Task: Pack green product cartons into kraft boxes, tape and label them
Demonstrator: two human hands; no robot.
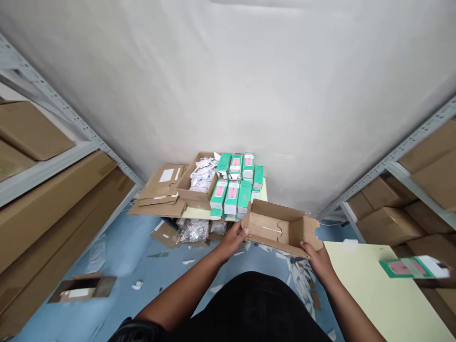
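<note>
Between my hands is a long, open cardboard box (265, 227), its inside facing up and nothing visible in it. My left hand (233, 241) grips its left end, thumb over the rim. At the right end, beside a raised end flap, my right hand (318, 259) is closed on the box wall. Just beyond the box's left end stand stacked green-and-white cartons (232, 194) with pink panels. They sit on a small table beside a cardboard box (195, 194) filled with crumpled printed paper (204, 175).
Flattened cardboard (156, 192) lies on the table's left. Clear plastic wrap (194, 231) is underneath. A pale yellow table (359, 270) at right bears a green carton (406, 267). Shelves of brown boxes flank both sides. Paper scraps (301, 280) and an open box (81, 288) are on the blue floor.
</note>
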